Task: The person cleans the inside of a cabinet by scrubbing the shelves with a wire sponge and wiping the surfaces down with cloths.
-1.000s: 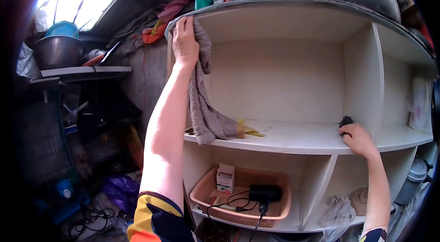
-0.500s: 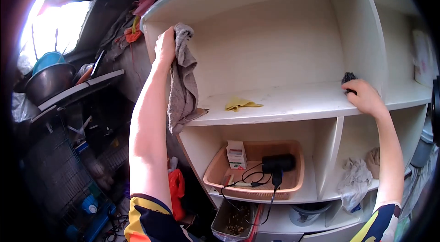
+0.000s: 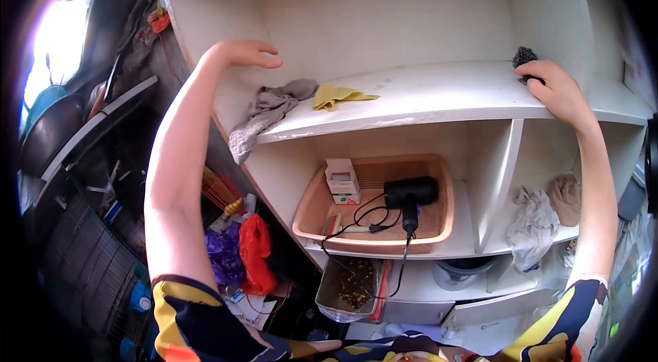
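Note:
My left hand point(image 3: 248, 54) is in the air at the left of the upper compartment, fingers apart and holding nothing. Below it a grey cloth point(image 3: 274, 107) lies crumpled on the shelf's left end, one part hanging over the front edge. A yellow cloth point(image 3: 339, 96) rests right beside it on the white shelf board point(image 3: 439, 91). At the right end of this board, my right hand point(image 3: 558, 91) grips a dark, curly scouring pad point(image 3: 525, 56), partly hidden by the fingers, close to the upright divider point(image 3: 548, 13).
Underneath, a peach plastic basket point(image 3: 301, 218) holds a black hair dryer point(image 3: 411, 192) and a small white box point(image 3: 341, 180). Its cord hangs over the front. White crumpled fabric point(image 3: 531, 225) sits in the lower right compartment. Red point(image 3: 255, 252) and purple bags point(image 3: 225, 256) are at the left.
My left hand has let go of the grey cloth, which now lies on the shelf. My right hand still holds the scouring pad at the right end. The view has tilted down.

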### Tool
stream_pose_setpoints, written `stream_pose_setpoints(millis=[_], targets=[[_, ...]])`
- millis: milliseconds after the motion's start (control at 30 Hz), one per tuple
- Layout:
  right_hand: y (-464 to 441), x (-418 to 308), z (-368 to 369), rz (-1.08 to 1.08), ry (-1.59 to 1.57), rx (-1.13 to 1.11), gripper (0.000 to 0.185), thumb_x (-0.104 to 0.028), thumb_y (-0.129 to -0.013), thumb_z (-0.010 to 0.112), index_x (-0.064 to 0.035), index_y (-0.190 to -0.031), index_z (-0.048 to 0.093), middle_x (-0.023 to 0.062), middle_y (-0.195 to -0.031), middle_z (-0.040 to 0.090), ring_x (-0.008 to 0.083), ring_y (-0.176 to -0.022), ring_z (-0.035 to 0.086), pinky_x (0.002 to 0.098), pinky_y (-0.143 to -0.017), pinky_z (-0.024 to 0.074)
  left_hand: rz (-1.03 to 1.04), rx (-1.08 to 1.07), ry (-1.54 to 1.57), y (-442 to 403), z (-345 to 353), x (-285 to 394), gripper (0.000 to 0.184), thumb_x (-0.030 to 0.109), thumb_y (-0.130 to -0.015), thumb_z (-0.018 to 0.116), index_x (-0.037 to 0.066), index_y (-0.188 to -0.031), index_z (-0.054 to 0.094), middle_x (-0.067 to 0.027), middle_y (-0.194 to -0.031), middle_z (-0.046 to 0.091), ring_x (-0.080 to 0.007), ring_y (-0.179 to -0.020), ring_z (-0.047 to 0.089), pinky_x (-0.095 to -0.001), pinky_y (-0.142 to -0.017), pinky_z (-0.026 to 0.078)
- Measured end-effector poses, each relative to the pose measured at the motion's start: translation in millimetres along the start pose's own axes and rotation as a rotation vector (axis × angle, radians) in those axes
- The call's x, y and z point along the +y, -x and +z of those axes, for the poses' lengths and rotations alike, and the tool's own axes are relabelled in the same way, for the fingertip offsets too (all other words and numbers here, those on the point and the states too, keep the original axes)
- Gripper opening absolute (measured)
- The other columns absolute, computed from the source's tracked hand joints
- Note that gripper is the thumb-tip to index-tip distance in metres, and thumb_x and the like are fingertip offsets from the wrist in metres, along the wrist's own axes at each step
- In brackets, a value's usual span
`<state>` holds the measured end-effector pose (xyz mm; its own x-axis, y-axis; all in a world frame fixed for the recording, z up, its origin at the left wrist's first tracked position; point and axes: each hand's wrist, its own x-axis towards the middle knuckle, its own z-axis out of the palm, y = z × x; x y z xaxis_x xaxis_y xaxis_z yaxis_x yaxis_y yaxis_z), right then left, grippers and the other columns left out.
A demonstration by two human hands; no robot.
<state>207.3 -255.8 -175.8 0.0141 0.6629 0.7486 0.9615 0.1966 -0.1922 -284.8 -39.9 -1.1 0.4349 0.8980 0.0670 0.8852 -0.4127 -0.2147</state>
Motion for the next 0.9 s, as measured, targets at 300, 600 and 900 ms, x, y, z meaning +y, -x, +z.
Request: stream_pose_setpoints(millis=[300,600,900], targets=[[-2,-2,0,-0.058,-0.025,-0.036,0.039,-0.016,-0.084,0.045,0.0055,-0.108,0.066,0.0203,-0.102,0.07,0.0333,-0.096,0.065,0.0398,-0.088,0.0486,0.089,-0.191,0.369,14,87,5,0.071,0.046,-0.097,0.055,0.006,-0.152,0.034,-0.0169,-0.154,0.037,-0.0259,-0.142,0.035,-0.0349,-0.117,0.026],[-3,-1,1,-0.081,-0.041,-0.004,0.037,-0.015,-0.083,0.045,0.0036,-0.107,0.067,0.0195,-0.097,0.07,0.0328,-0.09,0.066,0.0387,-0.085,0.0498,0.376,-0.029,0.388,-41,76,128,0.051,0.024,-0.097,0.053,0.012,-0.146,0.046,-0.012,-0.153,0.042,-0.0264,-0.141,0.038,-0.0359,-0.117,0.027],[-3,2,-3,-0.045,-0.018,-0.054,0.037,-0.014,-0.084,0.045,0.0051,-0.107,0.068,0.0217,-0.099,0.07,0.0351,-0.093,0.066,0.0395,-0.086,0.05,0.694,0.032,0.319,-87,53,251,0.049,0.029,-0.098,0.056,0.015,-0.145,0.048,-0.0129,-0.154,0.04,-0.0288,-0.14,0.038,-0.039,-0.116,0.029]])
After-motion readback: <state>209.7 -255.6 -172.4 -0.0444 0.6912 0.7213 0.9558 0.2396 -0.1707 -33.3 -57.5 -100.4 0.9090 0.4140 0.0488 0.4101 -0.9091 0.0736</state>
